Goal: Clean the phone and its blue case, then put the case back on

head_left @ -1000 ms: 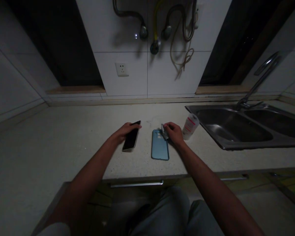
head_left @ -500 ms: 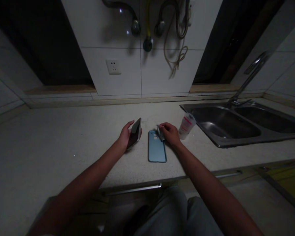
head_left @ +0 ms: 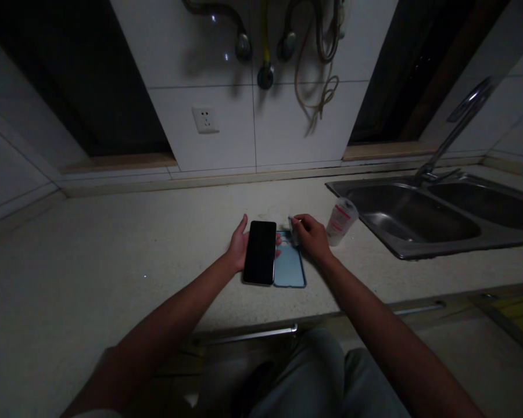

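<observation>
My left hand [head_left: 239, 247] cradles a black phone [head_left: 260, 252] from below, screen up, a little above the pale countertop [head_left: 113, 249]. Partly under the phone's right side lies a light blue phone case [head_left: 290, 268], flat on the counter. My right hand [head_left: 311, 237] rests at the case's far right corner with its fingers pinched on a small grey item [head_left: 293, 233] that I cannot make out. A small white bottle with a red label [head_left: 340, 219] stands just to the right of that hand.
A steel double sink [head_left: 422, 217] with a tall tap [head_left: 453, 130] fills the right side. On the tiled back wall are a socket [head_left: 206, 119] and hanging hoses [head_left: 314, 58]. A drawer handle [head_left: 253, 335] runs under the counter's front edge.
My left hand lifted the phone off the counter, turned it screen up and brought it right, over the blue case's left edge. My right hand stayed at the case's corner.
</observation>
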### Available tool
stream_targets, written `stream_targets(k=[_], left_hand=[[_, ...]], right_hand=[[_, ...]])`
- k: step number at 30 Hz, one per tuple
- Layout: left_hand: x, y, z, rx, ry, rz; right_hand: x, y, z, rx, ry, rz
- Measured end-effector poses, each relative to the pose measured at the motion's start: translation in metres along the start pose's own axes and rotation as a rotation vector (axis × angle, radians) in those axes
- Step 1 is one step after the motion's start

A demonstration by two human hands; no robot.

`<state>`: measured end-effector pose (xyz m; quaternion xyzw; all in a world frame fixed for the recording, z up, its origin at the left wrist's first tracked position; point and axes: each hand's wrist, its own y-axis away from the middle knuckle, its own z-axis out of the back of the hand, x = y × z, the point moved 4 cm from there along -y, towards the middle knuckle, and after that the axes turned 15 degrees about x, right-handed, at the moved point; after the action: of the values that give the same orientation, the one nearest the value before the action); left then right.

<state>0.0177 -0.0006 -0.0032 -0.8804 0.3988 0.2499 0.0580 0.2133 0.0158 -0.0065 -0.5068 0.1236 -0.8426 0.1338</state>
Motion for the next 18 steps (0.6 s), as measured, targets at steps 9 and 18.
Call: stream_targets(k=[9,18], left_hand=[[0.008,-0.004,-0.001,0.039,-0.005,-0.007],[0.01,-0.007,-0.005,0.033,0.029,0.005]], right_hand=[[0.026,0.005,-0.004,-0.067,0.052,0.071],[0.061,0.004,-0.029,0.121,0.291,0.436]])
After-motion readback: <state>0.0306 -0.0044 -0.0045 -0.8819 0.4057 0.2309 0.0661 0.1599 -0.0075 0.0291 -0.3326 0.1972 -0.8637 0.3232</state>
